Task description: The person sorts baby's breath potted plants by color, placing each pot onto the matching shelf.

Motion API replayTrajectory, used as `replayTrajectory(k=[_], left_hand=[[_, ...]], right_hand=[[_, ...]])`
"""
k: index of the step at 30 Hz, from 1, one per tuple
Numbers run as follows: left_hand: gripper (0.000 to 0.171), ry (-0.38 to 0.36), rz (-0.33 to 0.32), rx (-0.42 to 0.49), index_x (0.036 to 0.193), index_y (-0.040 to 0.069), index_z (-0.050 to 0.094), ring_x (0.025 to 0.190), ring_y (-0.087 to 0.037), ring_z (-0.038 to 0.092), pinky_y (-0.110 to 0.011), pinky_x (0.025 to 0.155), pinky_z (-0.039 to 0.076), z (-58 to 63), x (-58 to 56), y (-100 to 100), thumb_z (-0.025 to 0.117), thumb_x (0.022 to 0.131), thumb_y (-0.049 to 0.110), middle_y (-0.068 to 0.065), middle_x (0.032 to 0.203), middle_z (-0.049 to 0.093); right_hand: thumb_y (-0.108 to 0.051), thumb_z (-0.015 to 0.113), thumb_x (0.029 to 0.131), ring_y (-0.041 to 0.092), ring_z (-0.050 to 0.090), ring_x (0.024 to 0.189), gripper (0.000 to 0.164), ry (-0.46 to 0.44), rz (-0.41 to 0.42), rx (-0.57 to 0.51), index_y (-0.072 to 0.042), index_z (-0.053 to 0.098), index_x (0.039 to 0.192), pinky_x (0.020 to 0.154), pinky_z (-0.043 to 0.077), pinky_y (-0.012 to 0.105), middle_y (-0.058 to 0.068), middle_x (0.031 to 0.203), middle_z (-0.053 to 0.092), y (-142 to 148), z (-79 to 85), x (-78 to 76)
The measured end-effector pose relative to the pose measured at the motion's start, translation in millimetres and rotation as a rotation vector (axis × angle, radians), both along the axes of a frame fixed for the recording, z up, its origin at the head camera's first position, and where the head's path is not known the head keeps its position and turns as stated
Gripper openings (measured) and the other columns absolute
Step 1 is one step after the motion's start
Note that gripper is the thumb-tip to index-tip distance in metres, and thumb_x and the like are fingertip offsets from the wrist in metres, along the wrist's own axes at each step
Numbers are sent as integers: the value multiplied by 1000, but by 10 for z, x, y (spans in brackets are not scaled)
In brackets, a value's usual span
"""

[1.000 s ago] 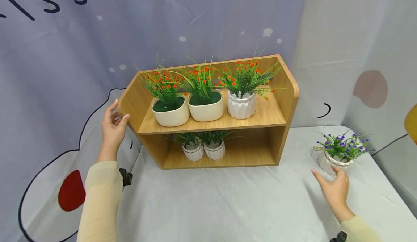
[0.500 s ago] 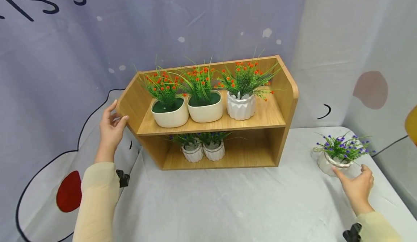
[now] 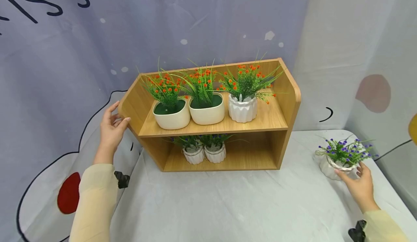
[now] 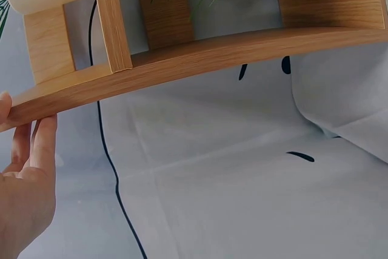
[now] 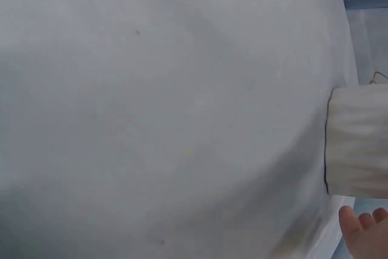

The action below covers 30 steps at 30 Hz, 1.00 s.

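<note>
At the left, my left hand (image 3: 111, 133) grips the side panel of a wooden shelf (image 3: 283, 144); in the left wrist view its thumb and fingers lie on opposite faces of the panel (image 4: 73, 98). My right hand (image 3: 359, 187) holds a potted plant (image 3: 338, 167) with purple flowers on the table at the right. Its thumb is against the front of the white pot, its fingers at the right rim. In the right wrist view, fingertips (image 5: 364, 218) show right beside the pot (image 5: 357, 144), and the thumb is out of view.
On the upper shelf stand two potted plants (image 3: 171, 119) (image 3: 206, 114) in smooth cream pots and one (image 3: 242, 109) in a ribbed white pot, all with orange flowers. Two small potted plants (image 3: 194, 155) (image 3: 215, 153) sit below. A curtain (image 3: 211, 21) hangs behind the white-covered table (image 3: 208, 205).
My right hand has moved right and forward, from in front of the purple-flowered plant to around the pot's right front. My left hand has stayed on the shelf panel.
</note>
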<state>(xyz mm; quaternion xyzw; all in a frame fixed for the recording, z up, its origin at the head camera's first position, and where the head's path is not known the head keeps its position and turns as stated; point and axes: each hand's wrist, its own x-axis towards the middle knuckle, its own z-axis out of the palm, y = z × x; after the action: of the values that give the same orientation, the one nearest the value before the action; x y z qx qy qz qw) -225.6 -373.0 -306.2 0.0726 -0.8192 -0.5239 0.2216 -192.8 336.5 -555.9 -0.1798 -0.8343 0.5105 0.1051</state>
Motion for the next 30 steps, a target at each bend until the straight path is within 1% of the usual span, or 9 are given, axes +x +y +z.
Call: replayTrajectory(k=[5, 10, 12, 15, 18, 20, 22, 25, 30], left_hand=[[67, -2, -9, -5, 148, 28, 32, 88, 4, 54, -7, 73, 49, 2, 10, -17, 58, 92, 2, 10, 108, 46], [68, -2, 5, -15, 149, 26, 32, 89, 3, 54, -6, 72, 48, -13, 18, -23, 60, 91, 3, 11, 109, 44], [68, 5, 3, -6, 149, 24, 32, 89, 2, 54, -5, 72, 48, -17, 18, -24, 61, 90, 2, 11, 108, 43], [68, 24, -5, 16, 148, 23, 34, 88, 2, 54, -6, 71, 48, -19, 13, -21, 61, 90, 1, 10, 107, 45], [67, 41, -13, 52, 147, 22, 36, 87, 3, 55, -6, 71, 49, -31, 14, -21, 61, 89, -1, 10, 107, 46], [67, 48, -16, 76, 146, 22, 37, 88, 3, 55, -6, 71, 49, -42, 16, -20, 62, 88, -1, 11, 107, 47], [67, 55, -17, 87, 145, 23, 39, 88, 3, 56, -6, 71, 49, -56, 21, -21, 62, 88, -1, 11, 107, 48], [66, 70, -17, 104, 144, 24, 41, 88, 2, 57, -6, 72, 49, -75, 25, -16, 63, 88, -2, 11, 108, 49], [65, 95, -3, 127, 142, 21, 44, 87, 1, 58, -6, 72, 50, -93, 21, 4, 62, 86, -7, 10, 108, 50]], right_hand=[[-27, 64, 90, 55, 24, 127, 85, 54, 83, 20, 7, 12, 148, 107, 21, 67, 35, 148, 17, 23, 39, -100], [-27, 67, 88, 50, 29, 123, 83, 54, 119, 63, 5, 19, 147, 106, 26, 65, 32, 141, 27, 89, 30, -127], [-27, 69, 87, 40, 37, 116, 83, 50, 136, 100, 7, 21, 146, 103, 36, 51, 30, 135, 30, 126, 15, -119], [-25, 70, 86, 34, 40, 108, 85, 44, 178, 129, 11, 19, 144, 84, 41, 25, 31, 132, 31, 174, 8, -108], [-23, 72, 85, 8, 45, 95, 84, 60, 204, 121, 10, 21, 143, 69, 35, 10, 17, 122, 43, 204, -25, -114], [-20, 73, 84, -1, 46, 92, 78, 88, 210, 89, 0, 27, 144, 68, 37, 6, -2, 115, 48, 207, -44, -118], [-17, 74, 83, -13, 40, 86, 68, 129, 195, 61, -11, 35, 139, 69, 38, 4, -21, 104, 43, 195, -68, -122], [-17, 75, 82, -11, 42, 85, 63, 144, 150, 42, -15, 38, 133, 68, 39, 3, -26, 101, 40, 151, -61, -124], [-16, 76, 81, -12, 41, 84, 70, 156, 113, 54, 3, 34, 133, 68, 38, 2, -23, 102, 39, 102, -18, -152]])
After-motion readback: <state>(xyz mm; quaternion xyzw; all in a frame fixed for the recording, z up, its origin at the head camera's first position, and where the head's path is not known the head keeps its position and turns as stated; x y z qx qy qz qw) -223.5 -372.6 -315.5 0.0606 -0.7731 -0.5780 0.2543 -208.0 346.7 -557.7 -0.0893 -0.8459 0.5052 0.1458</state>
